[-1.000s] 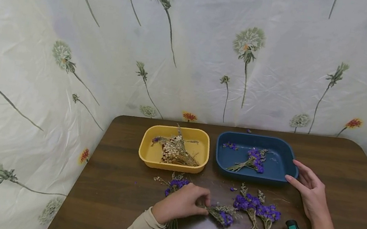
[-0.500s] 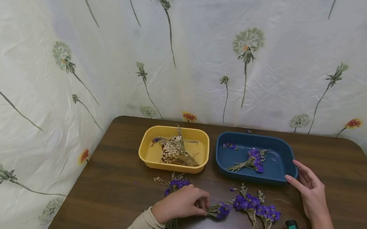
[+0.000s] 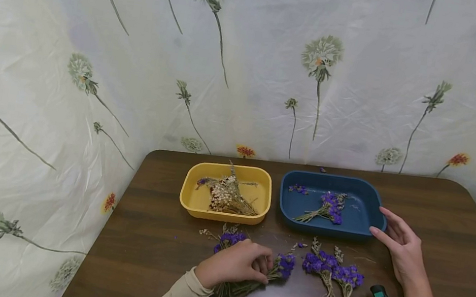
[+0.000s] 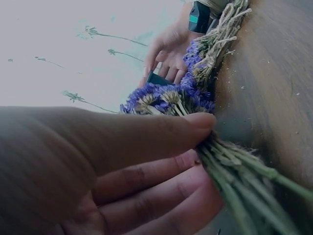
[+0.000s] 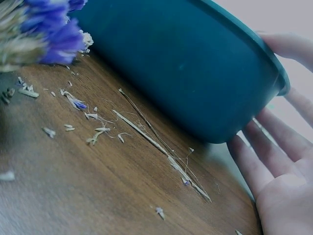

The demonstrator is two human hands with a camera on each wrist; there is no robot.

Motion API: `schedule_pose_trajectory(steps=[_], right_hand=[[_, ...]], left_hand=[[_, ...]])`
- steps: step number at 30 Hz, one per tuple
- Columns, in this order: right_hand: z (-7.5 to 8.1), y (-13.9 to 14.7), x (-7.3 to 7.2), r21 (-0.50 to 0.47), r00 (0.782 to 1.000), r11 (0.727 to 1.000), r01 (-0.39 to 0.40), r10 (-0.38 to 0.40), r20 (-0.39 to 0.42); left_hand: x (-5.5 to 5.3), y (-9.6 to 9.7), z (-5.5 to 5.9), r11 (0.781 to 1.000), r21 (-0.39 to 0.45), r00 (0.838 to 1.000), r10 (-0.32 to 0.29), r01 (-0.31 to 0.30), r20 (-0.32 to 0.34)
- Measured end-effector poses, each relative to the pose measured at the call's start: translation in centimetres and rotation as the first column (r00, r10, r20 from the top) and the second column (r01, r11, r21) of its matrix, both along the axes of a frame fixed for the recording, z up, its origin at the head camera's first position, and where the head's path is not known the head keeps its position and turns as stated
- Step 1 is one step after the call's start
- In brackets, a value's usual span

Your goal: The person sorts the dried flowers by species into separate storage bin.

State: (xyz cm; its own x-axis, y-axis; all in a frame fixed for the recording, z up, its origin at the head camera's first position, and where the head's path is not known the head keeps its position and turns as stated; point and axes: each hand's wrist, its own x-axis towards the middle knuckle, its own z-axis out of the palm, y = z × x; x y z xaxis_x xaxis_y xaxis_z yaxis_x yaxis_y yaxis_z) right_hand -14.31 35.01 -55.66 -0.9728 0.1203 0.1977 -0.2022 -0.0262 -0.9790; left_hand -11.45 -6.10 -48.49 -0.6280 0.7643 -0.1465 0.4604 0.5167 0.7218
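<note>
My left hand (image 3: 238, 265) pinches a bunch of dried purple flowers (image 3: 284, 265) between thumb and fingers. Its heads point to the upper right, and the stems (image 4: 239, 181) run out below the thumb in the left wrist view. Partly under that hand lies another purple bunch (image 3: 230, 238). My right hand (image 3: 405, 250) holds the right end of the blue tray (image 3: 327, 229), thumb at the front corner and fingers along the side. Inside this tray is a small purple bunch (image 3: 329, 207). Two twine-tied purple bunches (image 3: 345, 277) lie between the hands.
A yellow tray (image 3: 222, 216) with dried pale flowers (image 3: 227, 195) stands left of the blue one. Bits of stem (image 5: 156, 147) and petals litter the brown table (image 3: 150, 238). A flower-patterned curtain (image 3: 250, 68) hangs behind it.
The bunch in my left hand has turned, its heads swinging upward and its stems now showing toward the lower left. A small sprig now shows near the loose petals. My right hand stays put.
</note>
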Motion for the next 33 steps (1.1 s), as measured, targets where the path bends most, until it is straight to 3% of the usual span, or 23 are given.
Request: schedule_pose_trajectory(steps=[7,27,33], right_hand=[[0.09,-0.01,0.16,-0.006,1.000,1.000,-0.005,0.005,-0.003],[0.17,-0.07,0.19,-0.009,1.000,1.000,-0.011,0.011,-0.006],[0.13,-0.07,0.12,-0.003,1.000,1.000,-0.013,0.013,0.005]], left_hand=[[-0.28,-0.31,0.26,0.998,0.053,1.000,-0.014,0.014,0.000],[-0.54,-0.82,0.83,0.996,0.084,1.000,-0.010,0.012,-0.025],[-0.81,-1.04,1.02,0.995,0.098,0.999,0.031,-0.027,-0.042]])
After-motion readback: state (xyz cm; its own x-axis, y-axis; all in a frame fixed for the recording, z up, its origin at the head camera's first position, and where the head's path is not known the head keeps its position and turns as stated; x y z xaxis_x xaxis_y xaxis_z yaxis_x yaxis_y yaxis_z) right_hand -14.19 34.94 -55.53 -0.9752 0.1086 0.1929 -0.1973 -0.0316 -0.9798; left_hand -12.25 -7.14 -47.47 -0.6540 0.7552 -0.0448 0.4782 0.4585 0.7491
